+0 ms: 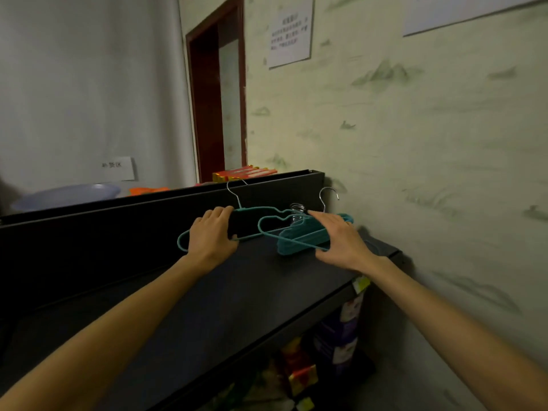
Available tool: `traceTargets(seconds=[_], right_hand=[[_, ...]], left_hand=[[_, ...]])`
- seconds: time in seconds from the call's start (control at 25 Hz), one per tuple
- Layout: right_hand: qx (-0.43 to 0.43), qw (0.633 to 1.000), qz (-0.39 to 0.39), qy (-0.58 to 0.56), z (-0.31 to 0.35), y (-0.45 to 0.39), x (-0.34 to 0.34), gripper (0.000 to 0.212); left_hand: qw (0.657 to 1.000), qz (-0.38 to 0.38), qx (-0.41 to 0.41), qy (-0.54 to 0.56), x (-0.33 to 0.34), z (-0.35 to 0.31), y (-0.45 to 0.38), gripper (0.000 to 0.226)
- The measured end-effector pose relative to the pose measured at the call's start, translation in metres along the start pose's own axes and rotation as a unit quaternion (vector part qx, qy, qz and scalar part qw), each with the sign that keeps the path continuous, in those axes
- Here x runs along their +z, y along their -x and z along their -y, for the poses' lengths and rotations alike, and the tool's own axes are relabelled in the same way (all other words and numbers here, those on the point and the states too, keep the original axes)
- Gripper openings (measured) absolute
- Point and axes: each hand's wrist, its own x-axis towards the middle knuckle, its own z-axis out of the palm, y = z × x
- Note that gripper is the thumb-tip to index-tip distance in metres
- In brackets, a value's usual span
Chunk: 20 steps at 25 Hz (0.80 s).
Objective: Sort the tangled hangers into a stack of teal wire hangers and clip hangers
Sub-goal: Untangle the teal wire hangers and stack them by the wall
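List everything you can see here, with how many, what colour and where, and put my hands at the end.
single teal wire hanger: one, teal with silver hook, on the shelf top, left of the stack
stack of teal wire hangers: several, exact count unclear, teal with silver hooks, near the wall
shelf top: one, black, with raised back panel
basin: one, pale blue, behind the panel at left
boxes: a few, red and yellow, behind the panel
paper notices: at least three, white, on the walls
door frame: one, dark red, background
packaged goods: several, mixed colours, lower shelves
left hand: grips the single hanger
right hand: grips the stack
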Motion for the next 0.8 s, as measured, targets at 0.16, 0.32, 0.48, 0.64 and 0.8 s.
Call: traceTargets(seconds=[0.16,0.32,0.48,0.64,0.8], right_hand=[[-0.011,0.999,0.032,0.0,-0.074,-0.033,-0.005,0.087],[-0.024,0.995,0.096,-0.018,-0.12,-0.073,-0.002,0.081],[-0.054,0.986,0.155,-0.022,-0.151,-0.108,0.012,0.089],[-0.125,0.968,0.215,-0.035,-0.161,-0.148,0.026,0.085],[-0.201,0.938,0.277,-0.061,-0.165,-0.177,0.043,0.084]], left_hand=[[0.999,-0.016,-0.024,-0.03,0.054,-0.023,-0.058,0.073],[0.996,-0.024,-0.04,-0.082,0.092,-0.041,-0.106,0.07],[0.992,-0.008,-0.054,-0.112,0.114,-0.059,-0.131,0.072],[0.987,0.001,-0.088,-0.138,0.133,-0.065,-0.137,0.073],[0.976,-0.011,-0.144,-0.164,0.139,-0.074,-0.128,0.072]])
